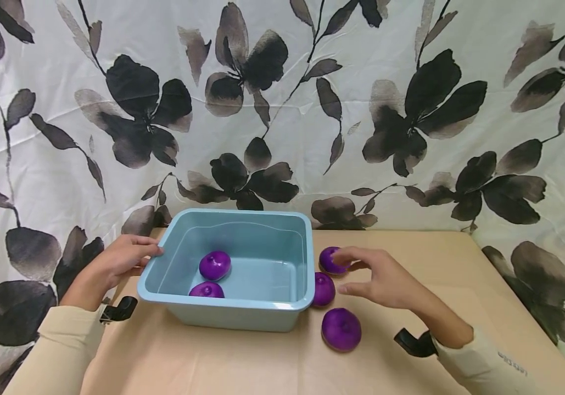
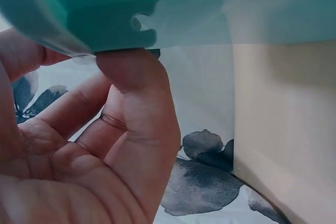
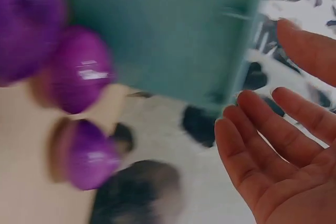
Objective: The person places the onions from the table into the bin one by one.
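A light blue plastic bin (image 1: pixel 233 315) stands on the table, with two glossy purple onions (image 1: pixel 215 265) inside at its left. My left hand (image 1: pixel 116 263) grips the bin's left rim; the left wrist view shows the thumb and a finger (image 2: pixel 137 93) pinching the edge. Right of the bin lie three more purple onions: a far one (image 1: pixel 330 260), a middle one (image 1: pixel 324 289) against the bin's side, and a near one (image 1: pixel 341 329). My right hand (image 1: pixel 381 277) hovers beside the far and middle onions, fingers apart and holding nothing. In the right wrist view its fingers (image 3: pixel 278 135) are spread.
A tan table (image 1: pixel 410 252) lies under the bin. Behind it hangs a white cloth (image 1: pixel 312 137) with dark flowers, which also drapes down both sides. Each wrist bears a black camera mount (image 1: pixel 415 343).
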### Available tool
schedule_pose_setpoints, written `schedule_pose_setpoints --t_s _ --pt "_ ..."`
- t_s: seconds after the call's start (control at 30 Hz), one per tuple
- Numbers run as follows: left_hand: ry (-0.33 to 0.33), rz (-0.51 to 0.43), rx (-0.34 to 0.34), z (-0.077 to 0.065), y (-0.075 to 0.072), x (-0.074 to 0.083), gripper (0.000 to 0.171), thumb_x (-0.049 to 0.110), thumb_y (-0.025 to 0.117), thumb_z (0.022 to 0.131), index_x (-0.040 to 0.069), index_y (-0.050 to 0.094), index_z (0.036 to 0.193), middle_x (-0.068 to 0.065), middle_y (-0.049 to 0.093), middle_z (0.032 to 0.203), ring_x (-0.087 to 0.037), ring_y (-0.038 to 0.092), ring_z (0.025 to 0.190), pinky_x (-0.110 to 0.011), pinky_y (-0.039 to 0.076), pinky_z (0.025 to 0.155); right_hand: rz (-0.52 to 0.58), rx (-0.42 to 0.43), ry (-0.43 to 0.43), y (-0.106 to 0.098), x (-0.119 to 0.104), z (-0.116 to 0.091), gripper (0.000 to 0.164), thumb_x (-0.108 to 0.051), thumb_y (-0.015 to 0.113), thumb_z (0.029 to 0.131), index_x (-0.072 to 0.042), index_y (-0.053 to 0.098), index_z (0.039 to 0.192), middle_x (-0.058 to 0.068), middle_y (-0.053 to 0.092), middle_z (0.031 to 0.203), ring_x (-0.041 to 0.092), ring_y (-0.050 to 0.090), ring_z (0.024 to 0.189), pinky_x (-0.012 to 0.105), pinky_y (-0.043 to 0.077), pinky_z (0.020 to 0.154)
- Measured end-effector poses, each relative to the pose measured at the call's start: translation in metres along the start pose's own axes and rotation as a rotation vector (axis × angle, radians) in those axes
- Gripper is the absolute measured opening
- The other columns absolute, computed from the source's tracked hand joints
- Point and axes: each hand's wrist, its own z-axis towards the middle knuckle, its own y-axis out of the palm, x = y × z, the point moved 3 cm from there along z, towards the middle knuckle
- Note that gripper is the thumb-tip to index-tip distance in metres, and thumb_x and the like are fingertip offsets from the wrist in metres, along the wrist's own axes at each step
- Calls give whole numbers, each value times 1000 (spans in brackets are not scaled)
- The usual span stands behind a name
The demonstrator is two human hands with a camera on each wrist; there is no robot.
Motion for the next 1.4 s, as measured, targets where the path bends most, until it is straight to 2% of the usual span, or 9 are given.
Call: schedule_pose_setpoints --t_s 0.13,0.27,0.37,0.47,0.67,0.87,1.1,1.27,1.4 --pt "9 -7 -6 0 0 -3 54 15 62 101 -17 48 143 8 72 88 -4 70 77 -26 62 72 4 -6 90 22 29 -25 54 -23 89 83 -9 67 131 7 72 129 33 69 116 42 60 96" --pt "2 -17 -12 1 -1 -5 57 16 62 102 -17 45 145 9 72 88 -4 71 78 -26 62 72 11 -43 173 46 50 -45 68 -31 90 81 -5 62 137 14 68 136 37 66 121 46 60 97" --pt "14 -17 -16 1 -2 -4 59 17 62 102 -17 44 147 9 73 90 -4 72 79 -26 62 74 1 -55 187 64 57 -57 80 -39 91 78 -3 57 142 18 63 142 42 66 122 53 58 98" --pt "29 -23 -18 2 -2 -2 60 19 62 102 -17 44 147 9 74 91 -4 73 80 -26 62 75 -8 -40 190 78 61 -66 89 -43 93 75 -4 55 145 15 61 146 40 66 122 57 55 101" --pt "11 -24 -9 0 -1 -3 60 19 62 103 -15 44 148 8 75 93 -5 73 82 -27 63 76 -45 -9 190 99 65 -75 94 -41 97 67 -7 55 145 7 63 145 33 64 129 50 53 107" --pt "24 -35 -7 -2 0 -3 62 19 62 102 -17 42 148 5 76 96 -6 74 83 -28 64 77 -55 1 185 106 67 -77 90 -31 99 66 -8 58 143 5 66 141 31 65 128 44 55 106" --pt "6 -29 1 -3 1 -4 64 20 63 102 -16 41 150 6 76 95 -5 74 84 -27 63 78 -8 1 270 106 63 -76 86 -37 98 68 -8 62 140 8 68 138 31 67 125 45 58 102" --pt "16 -33 7 -2 0 -5 63 21 63 102 -15 42 150 6 75 96 -5 74 84 -27 64 77 4 6 281 102 58 -74 86 -40 99 65 -7 65 137 8 72 133 26 70 118 32 58 97" --pt "15 -29 3 -1 -1 -6 63 21 63 103 -15 42 150 6 75 98 -5 74 85 -27 64 77 13 -25 272 97 51 -71 86 -42 99 65 -6 66 135 9 74 129 26 73 113 26 57 92"
